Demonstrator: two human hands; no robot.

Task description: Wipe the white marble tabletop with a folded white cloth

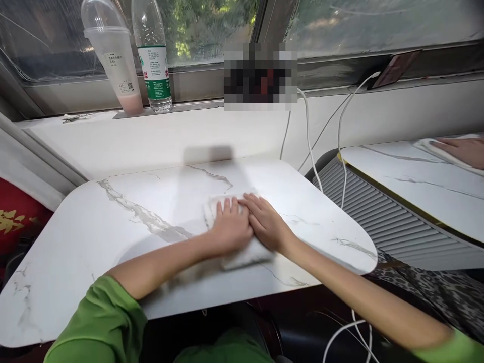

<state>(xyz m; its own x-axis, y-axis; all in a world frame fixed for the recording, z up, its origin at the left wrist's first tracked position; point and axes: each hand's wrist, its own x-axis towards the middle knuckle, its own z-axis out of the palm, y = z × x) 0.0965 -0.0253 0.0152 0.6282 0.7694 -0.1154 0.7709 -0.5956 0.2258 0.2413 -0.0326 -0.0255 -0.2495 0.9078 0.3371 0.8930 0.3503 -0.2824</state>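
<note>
And you've got both hands on the white cloth (247,258), lying on the marbled tabletop (321,237), R of centre. L hand (232,228): fingers outstretched, palm-down on it. R hand (267,223) right up against the L, fingers extended too. Up back, bottle (156,73) & cup (117,65) w/ pink dregs, side by side by the window (212,30).

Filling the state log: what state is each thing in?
Cloth: flat
Left hand: palm down on cloth
Right hand: palm down on cloth
Cup: upright, lidded, pink drink at bottom
Bottle: upright, top out of frame
Far cloth: under another person's hand
Cables: hanging slack
</note>
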